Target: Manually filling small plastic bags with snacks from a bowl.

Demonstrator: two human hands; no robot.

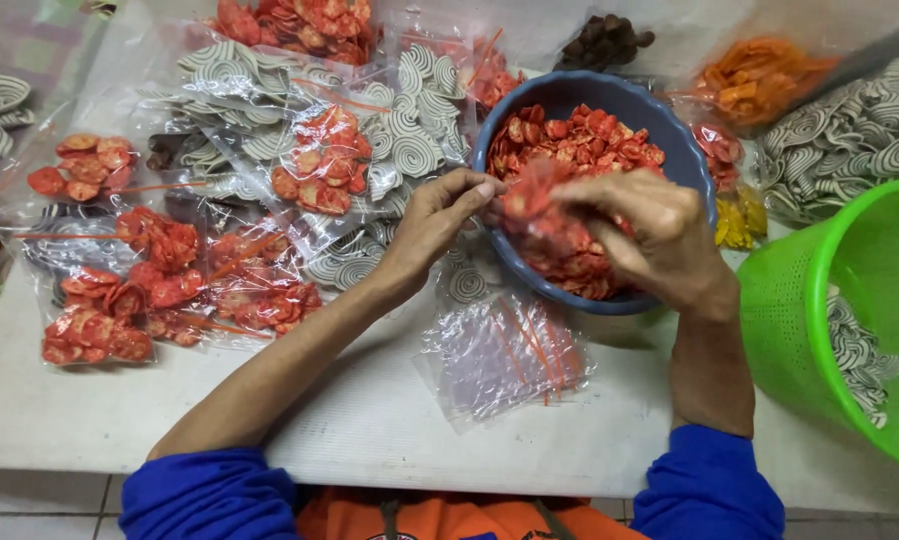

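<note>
A blue bowl (pixel 682 138) full of red round crackers (pixel 580 140) stands at the middle of the white table. Over its near side I hold a small clear plastic bag (pixel 542 215) partly filled with red crackers. My left hand (pixel 438 222) pinches the bag's left edge. On the bag's right side, my right hand (pixel 658 235) has its fingers at the bag's mouth. A stack of empty clear zip bags with orange strips (pixel 505 355) lies just in front of the bowl.
Several filled bags of red crackers (pixel 160 285) and grey spiral crackers (pixel 410 140) cover the table's left and back. A green plastic basket (pixel 830 320) with spiral crackers stands at the right. Bags of orange (pixel 760 75) and dark snacks (pixel 602 42) lie behind the bowl.
</note>
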